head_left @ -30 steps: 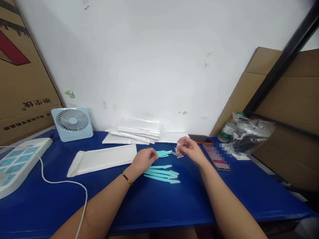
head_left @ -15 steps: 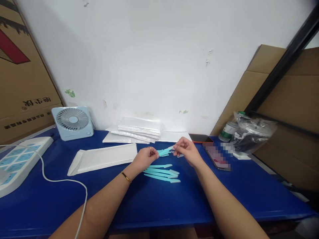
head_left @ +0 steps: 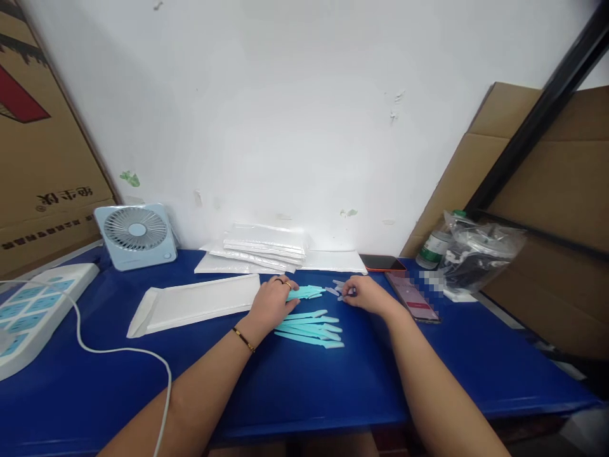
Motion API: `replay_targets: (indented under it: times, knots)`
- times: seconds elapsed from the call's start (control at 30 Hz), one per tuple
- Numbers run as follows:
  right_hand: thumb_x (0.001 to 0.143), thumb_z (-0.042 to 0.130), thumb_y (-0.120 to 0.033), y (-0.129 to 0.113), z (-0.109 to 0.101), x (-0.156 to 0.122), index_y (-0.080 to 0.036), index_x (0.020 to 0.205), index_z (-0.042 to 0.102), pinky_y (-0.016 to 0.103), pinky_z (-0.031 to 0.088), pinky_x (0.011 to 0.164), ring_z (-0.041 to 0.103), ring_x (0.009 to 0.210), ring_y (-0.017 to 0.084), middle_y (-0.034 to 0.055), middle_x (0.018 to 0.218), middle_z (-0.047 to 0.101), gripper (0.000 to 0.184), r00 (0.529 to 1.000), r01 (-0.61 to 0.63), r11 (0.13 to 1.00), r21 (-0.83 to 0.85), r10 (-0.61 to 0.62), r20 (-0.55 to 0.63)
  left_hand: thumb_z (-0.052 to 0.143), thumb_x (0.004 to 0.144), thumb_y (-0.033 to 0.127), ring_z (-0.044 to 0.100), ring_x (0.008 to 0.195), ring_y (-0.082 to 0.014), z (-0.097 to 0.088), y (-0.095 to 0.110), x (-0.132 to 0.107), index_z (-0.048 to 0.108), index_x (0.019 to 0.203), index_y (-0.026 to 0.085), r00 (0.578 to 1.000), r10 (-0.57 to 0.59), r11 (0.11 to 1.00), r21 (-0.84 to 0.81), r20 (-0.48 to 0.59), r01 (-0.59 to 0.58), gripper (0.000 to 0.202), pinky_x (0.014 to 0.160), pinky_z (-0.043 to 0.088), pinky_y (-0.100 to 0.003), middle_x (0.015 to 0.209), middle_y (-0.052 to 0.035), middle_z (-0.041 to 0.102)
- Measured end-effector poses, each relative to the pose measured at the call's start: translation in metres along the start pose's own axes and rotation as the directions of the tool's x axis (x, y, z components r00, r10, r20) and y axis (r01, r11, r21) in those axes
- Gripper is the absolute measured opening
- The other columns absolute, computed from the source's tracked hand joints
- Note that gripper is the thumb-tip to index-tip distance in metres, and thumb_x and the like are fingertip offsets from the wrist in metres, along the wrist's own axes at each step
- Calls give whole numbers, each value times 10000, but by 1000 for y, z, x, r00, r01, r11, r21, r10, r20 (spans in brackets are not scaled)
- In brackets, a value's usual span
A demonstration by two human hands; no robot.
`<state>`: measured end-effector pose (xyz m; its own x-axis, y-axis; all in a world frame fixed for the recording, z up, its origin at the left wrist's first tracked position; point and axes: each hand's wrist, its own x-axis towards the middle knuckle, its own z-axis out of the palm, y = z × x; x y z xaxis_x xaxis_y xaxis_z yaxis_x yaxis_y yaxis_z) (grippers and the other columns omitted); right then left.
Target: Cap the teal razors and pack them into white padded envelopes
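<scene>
Turquoise eyebrow razors lie in two groups on the blue table. My left hand point(head_left: 273, 301) reaches over the handle ends of the upper razors point(head_left: 308, 292), its fingers and thumb closed around at least one. Just below, the lower razors point(head_left: 311, 328) are fanned out, several with whitish blade ends pointing right. Small translucent blade caps point(head_left: 333, 291) are scattered to the right of the upper group. My right hand point(head_left: 364, 295) is among these caps, fingertips pinched on one; the fingers partly hide it.
A white padded mailer point(head_left: 195, 304) lies left of my hands. Behind is a stack of white mailers point(head_left: 264, 244). A phone point(head_left: 412, 297), another phone point(head_left: 383, 263), a bottle point(head_left: 432, 249) and a bagged item point(head_left: 480, 260) stand right. A fan point(head_left: 137, 236), power strip point(head_left: 42, 311) and white cable point(head_left: 124, 349) occupy the left.
My hands have moved apart from the razor they held up together. The left is now down at the upper razors, the right lower among the caps.
</scene>
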<state>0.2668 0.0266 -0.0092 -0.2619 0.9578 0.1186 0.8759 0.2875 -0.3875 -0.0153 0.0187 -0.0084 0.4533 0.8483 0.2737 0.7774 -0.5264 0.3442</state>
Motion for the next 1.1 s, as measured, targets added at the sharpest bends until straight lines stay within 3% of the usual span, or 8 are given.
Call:
replay_targets:
  times: [0.17,0.43,0.83,1.0,1.1]
  knots:
    - [612,612,-155,-10,5,1,-185,616,643,234,366,574,568,621,155,28,689,648,43,1000,18,998,-53,-19,-9,531,827,281,560,943,-211,4,-11,9,651,897,237,1000,-12,992,125,15,10,146,760,397,-305,948,-27,654]
    - [767,509,-237,-30,0,-4,-165,787,603,207,333,504,469,546,104,-11,630,562,120,996,87,928,362,-68,-65,452,873,273,578,864,-191,0,-7,9,638,823,215,999,-19,997,67,-48,23,201,722,377,-295,858,-26,668]
    - [813,496,-271,-50,3,-4,-172,847,647,224,377,540,494,562,111,1,668,597,184,984,178,928,328,-169,-57,456,868,295,595,790,-167,-4,-1,8,638,826,211,999,-39,997,-74,1,39,205,669,398,-260,838,-11,671]
    - [818,510,-274,-50,0,-9,-175,858,654,222,403,537,556,567,121,8,683,629,179,966,158,896,415,-227,122,488,844,314,590,723,-145,-5,4,2,649,781,213,988,53,987,-156,145,-30,201,653,389,-239,793,4,671]
    - [806,517,-260,-38,1,-5,-180,827,673,230,405,552,560,584,130,17,701,648,177,981,137,940,314,-171,86,524,824,341,592,778,-158,-4,4,0,659,793,225,982,82,993,-103,168,-65,180,704,389,-251,814,5,672]
